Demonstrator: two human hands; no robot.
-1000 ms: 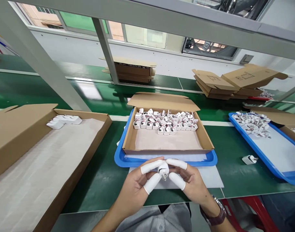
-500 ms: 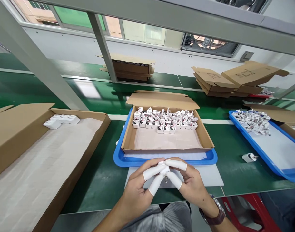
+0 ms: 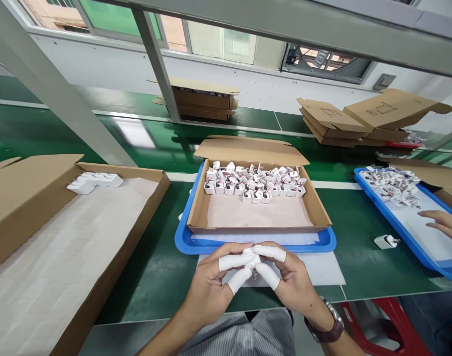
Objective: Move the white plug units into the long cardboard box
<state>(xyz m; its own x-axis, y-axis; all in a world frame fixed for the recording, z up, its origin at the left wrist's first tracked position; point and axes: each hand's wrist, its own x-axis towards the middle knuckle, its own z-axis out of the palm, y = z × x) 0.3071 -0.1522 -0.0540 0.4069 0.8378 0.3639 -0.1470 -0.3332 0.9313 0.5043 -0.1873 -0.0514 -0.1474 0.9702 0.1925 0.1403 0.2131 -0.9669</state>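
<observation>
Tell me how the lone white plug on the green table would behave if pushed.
The white plug would probably slide rather than roll: its body is boxy. It's likely stiff, since its shell looks like hard plastic. Its prongs could catch the right-hand blue tray if pushed rightward.

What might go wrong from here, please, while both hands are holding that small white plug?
The small white plug could slip, as the left hand and right hand pinch it with covered fingertips.

The loose plug lying on the green table might get knocked, since another person's hand is nearby, over the right-hand blue tray.
</observation>
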